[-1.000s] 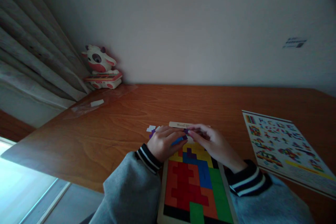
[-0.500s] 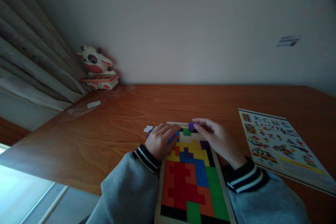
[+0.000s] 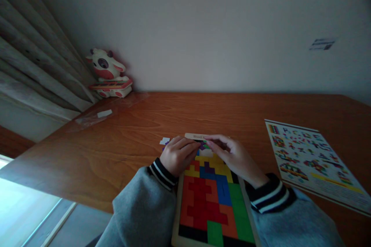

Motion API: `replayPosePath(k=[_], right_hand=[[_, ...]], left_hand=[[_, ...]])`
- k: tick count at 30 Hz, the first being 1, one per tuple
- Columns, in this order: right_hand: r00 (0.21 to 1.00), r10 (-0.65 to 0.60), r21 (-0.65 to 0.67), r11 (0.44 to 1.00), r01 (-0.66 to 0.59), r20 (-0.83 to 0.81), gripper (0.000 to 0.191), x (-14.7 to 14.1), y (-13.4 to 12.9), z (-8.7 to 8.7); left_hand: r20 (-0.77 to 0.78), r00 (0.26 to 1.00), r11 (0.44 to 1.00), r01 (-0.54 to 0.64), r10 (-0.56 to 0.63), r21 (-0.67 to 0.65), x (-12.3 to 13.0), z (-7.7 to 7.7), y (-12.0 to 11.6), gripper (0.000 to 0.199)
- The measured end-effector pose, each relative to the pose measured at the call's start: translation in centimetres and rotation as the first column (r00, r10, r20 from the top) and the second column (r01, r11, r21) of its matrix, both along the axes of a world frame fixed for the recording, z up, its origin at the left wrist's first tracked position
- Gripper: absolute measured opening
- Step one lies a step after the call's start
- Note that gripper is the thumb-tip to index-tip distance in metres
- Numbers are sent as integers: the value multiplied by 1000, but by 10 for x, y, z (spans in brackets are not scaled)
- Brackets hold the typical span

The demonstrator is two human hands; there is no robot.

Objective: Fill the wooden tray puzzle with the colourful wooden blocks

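Note:
A wooden puzzle tray (image 3: 177, 216) full of coloured block pieces lies in front of me, its far end partly covered by both hands. Over the tray's far left part, my left hand (image 3: 180, 155) has its fingers together, tips near a small purple piece (image 3: 202, 146). From the right, my right hand (image 3: 236, 159) reaches over the far end, thumb and index fingertip close to the same purple piece. Whether either hand grips it is hard to make out. Red, orange, blue, yellow and green pieces fill the nearer part of the tray.
White and purple pieces (image 3: 165, 141) lie just left of my left hand. A printed sheet (image 3: 313, 158) rests at the right. A toy cow (image 3: 108, 73) and clear plastic wrap (image 3: 94, 119) are at the back left, near a curtain (image 3: 37, 54).
My right hand has moved left with the purple piece, toward my left fingertips. My left hand has closed its thumb in and stays over the tray's left side.

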State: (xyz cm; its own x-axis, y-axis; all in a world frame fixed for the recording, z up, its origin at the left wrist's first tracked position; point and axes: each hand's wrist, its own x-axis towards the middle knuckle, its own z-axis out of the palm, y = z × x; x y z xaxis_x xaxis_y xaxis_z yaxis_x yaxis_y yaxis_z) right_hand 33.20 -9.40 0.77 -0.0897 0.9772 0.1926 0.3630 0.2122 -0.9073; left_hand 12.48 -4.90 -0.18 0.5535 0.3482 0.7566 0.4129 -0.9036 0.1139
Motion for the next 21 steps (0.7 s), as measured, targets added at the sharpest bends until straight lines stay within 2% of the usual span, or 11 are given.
replayPosePath(k=[5, 11, 17, 21], right_hand=[[998, -64, -15, 998, 64, -7, 31, 2, -1, 0], [993, -113, -1, 994, 113, -37, 32, 3, 0, -1], [989, -142, 8, 990, 143, -47, 32, 5, 1, -1], [989, -147, 23, 989, 148, -33, 33, 5, 1, -1]], left_hand=[[-36, 995, 996, -93, 93, -5, 1, -4, 2, 11], [-233, 971, 996, -69, 57, -47, 7, -11, 5, 16], [-262, 964, 998, 21, -35, -54, 12, -9, 1, 25], [-331, 943, 999, 17, -30, -43, 12, -5, -4, 26]])
